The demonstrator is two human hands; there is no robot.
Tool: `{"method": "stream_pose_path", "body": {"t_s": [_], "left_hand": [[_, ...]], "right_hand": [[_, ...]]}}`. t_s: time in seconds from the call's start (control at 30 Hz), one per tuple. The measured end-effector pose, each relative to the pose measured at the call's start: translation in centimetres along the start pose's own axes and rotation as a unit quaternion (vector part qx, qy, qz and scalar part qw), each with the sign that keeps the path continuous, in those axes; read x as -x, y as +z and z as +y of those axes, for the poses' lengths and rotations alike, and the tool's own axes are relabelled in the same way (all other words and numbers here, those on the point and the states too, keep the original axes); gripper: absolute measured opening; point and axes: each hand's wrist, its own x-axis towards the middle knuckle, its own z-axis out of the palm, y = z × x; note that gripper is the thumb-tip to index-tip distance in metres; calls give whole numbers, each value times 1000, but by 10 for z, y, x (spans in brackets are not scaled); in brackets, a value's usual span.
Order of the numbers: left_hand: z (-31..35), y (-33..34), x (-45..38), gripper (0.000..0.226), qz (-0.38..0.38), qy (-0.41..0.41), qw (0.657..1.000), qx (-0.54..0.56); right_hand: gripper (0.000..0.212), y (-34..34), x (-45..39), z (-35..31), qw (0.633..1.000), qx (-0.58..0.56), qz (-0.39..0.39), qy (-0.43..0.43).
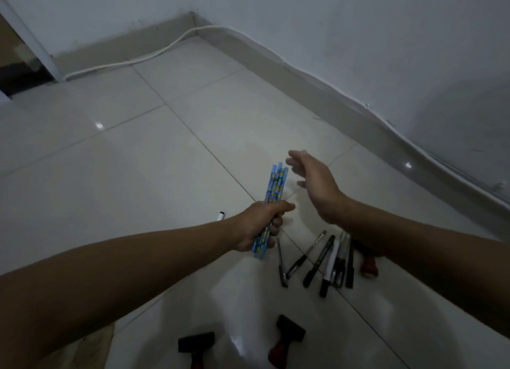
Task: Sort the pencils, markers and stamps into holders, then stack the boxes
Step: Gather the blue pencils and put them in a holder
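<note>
Head view: blue pencils (271,211) bunched in left hand (260,226) above tiled floor (138,161); right hand (314,184) spread, holding nothing. Markers (325,261) and, seemingly, stamps (285,338) lying loose below. No holders or boxes visible; sorting barely begun.

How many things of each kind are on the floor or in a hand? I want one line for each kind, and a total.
Blue pencils, one bundle gripped in the left hand, too bunched to count singly: 1
Dark pens or markers in the group on the floor: about 7
Marker lying alone: 1
Stamps: 3
Total: about 12
</note>
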Motion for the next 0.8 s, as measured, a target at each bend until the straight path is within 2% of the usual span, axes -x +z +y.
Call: {"method": "stream_pose_path", "body": {"t_s": [0.1, 0.17, 0.23, 0.37, 0.47, 0.53, 0.6, 0.67, 0.73, 0.8], "left_hand": [[-1, 7, 4, 42, -49, -35, 997, -57], [0, 12, 5, 41, -59, -41, 995, -72], [0, 16, 6, 39, -56, -41, 994, -82], [3, 15, 7, 35, -52, -44, 996, -62], [8, 14, 7, 27, -48, -45, 997, -51], [7, 14, 6, 24, -44, -51, 997, -47], [4, 16, 4, 27, -39, -55, 997, -37], [6, 17, 0, 29, -31, -53, 998, -17], [14, 16, -7, 27, -15, -42, 999, 5], [21, 16, -15, 26, -7, -41, 999, -4]], "right_hand": [[44, -14, -9, -4, 987, 110, -75, -91], [48, -15, -4, 3, 976, 160, -108, -101], [50, -13, 0, 12, 975, 155, -125, -99], [47, -12, -4, 14, 981, 137, -88, -104], [48, -6, 0, 16, 973, 174, -105, -108], [52, 0, 4, 18, 963, 225, -91, -115], [50, 4, 3, 22, 969, 211, -68, -106], [39, 9, -1, 27, 992, 111, -37, -53], [40, 12, -6, 30, 998, 17, -20, 54], [46, 14, -7, 31, 971, -73, -92, 207]]}}
